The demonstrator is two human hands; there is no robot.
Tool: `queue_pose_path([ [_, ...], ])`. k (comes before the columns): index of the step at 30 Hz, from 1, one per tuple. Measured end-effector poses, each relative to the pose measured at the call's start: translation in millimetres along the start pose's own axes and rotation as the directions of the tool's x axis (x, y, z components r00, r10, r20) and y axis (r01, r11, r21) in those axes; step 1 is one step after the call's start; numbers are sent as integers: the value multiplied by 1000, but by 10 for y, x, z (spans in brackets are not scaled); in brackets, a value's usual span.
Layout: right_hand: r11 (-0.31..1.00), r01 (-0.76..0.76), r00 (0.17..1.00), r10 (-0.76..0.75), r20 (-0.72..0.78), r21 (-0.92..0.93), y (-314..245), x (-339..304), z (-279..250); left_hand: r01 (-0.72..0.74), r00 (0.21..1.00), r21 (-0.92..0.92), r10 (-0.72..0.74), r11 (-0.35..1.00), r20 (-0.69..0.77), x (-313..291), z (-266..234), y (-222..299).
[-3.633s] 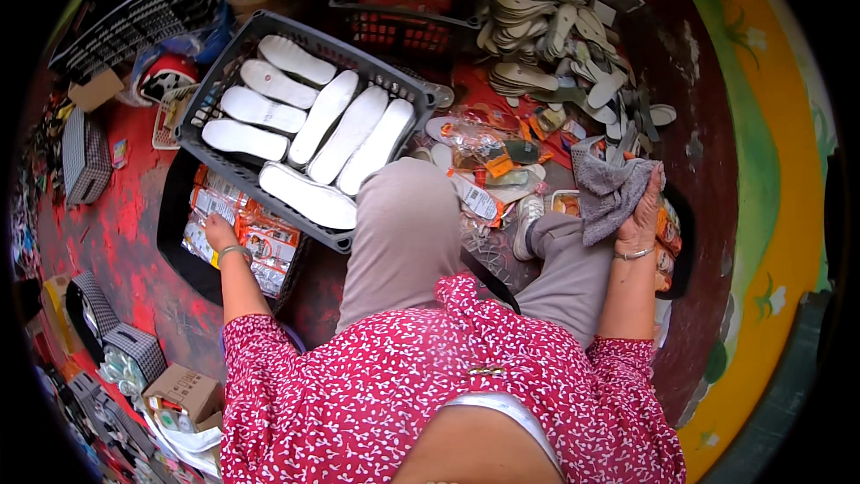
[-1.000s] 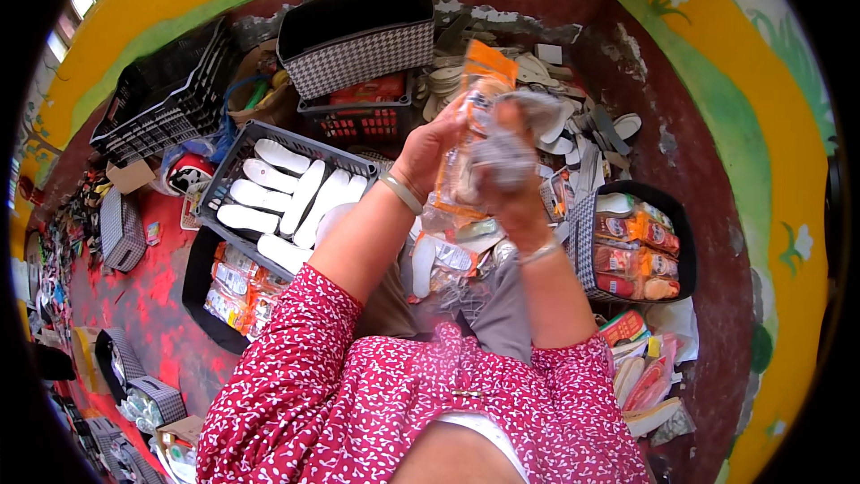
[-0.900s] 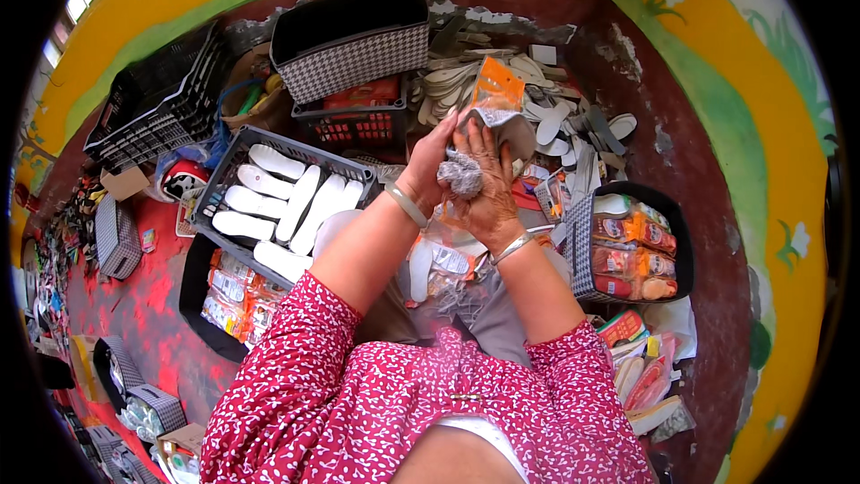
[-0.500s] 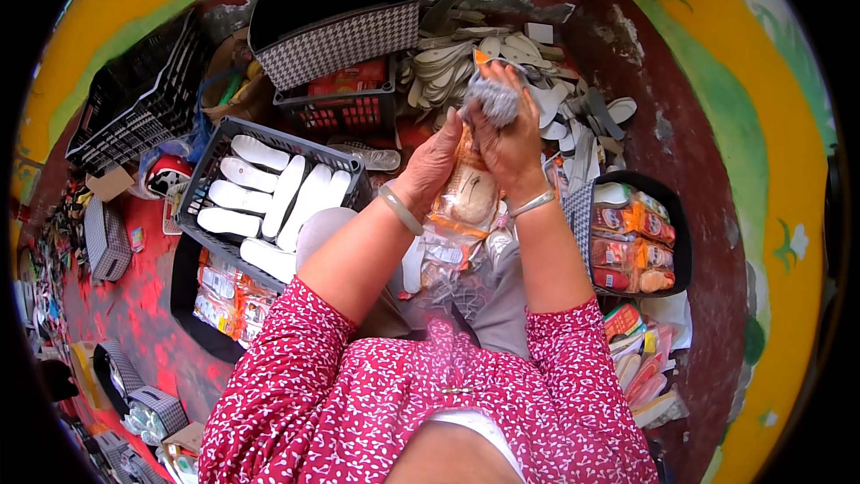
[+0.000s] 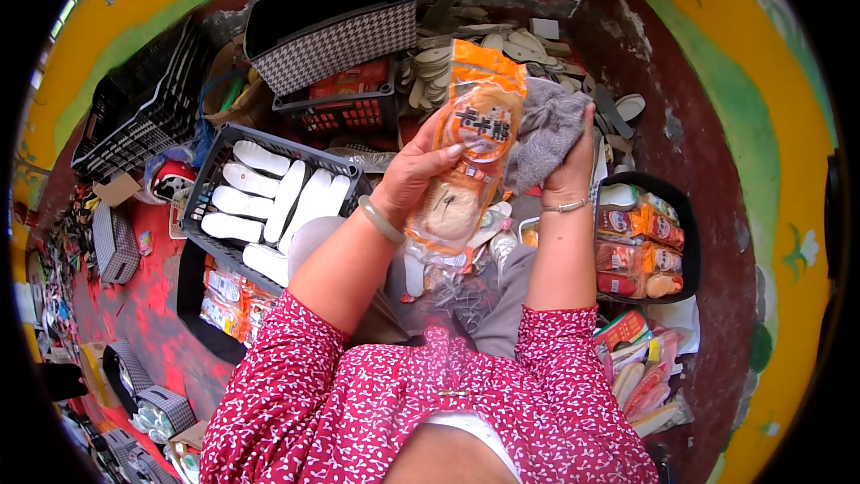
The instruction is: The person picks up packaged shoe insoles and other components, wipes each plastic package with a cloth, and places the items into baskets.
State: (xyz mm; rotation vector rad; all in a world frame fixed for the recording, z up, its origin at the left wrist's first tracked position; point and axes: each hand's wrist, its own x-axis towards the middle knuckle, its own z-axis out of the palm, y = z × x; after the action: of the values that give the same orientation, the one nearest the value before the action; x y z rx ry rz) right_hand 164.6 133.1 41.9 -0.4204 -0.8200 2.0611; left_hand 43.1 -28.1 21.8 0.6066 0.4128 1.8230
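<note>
My left hand (image 5: 419, 164) grips the edge of a long clear plastic package (image 5: 488, 94) with orange panels, its thumb pressed on the front. Through the plastic show pale, rounded, beige contents, stacked lengthwise; what they are I cannot tell for certain. Beside the package, my right hand (image 5: 573, 157) holds a crumpled grey cloth (image 5: 542, 130), its fingers mostly behind the fabric. The cloth lies against or very close to the package's right edge. Below both hands are my knees, with shoes and loose insoles between them.
A dark crate (image 5: 202, 188) of white insoles stands at the left, above a black bin (image 5: 188, 305) of orange packages. Another bin (image 5: 688, 242) with similar packages is at the right. Behind my hands lie piled insoles (image 5: 430, 76) and a houndstooth bin (image 5: 336, 45).
The cloth, pressed on the package's upper part before, has moved right, off its front. The package's face now shows fully, and my hands have spread apart.
</note>
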Motion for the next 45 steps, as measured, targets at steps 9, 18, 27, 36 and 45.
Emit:
queue_pose_path([
  [9, 984, -20, 943, -40, 329, 176, 37, -111, 97, 152, 988, 97, -154, 984, 11, 68, -23, 54],
  [18, 984, 137, 991, -136, 11, -112, 181, -74, 127, 199, 976, 484, -218, 852, -18, 129, -106, 24],
  [27, 939, 254, 955, -281, -93, -233, 417, -106, 228, 245, 969, 468, -218, 849, -114, 193, -149, 10],
  [36, 929, 270, 889, -342, -305, -253, 449, 12, 59, 258, 966, 574, -221, 777, -136, 179, -140, -58],
  [45, 989, 113, 945, -137, -298, -95, -76, 297, -562, 329, 944, 497, -284, 803, -168, 51, -175, 142],
])
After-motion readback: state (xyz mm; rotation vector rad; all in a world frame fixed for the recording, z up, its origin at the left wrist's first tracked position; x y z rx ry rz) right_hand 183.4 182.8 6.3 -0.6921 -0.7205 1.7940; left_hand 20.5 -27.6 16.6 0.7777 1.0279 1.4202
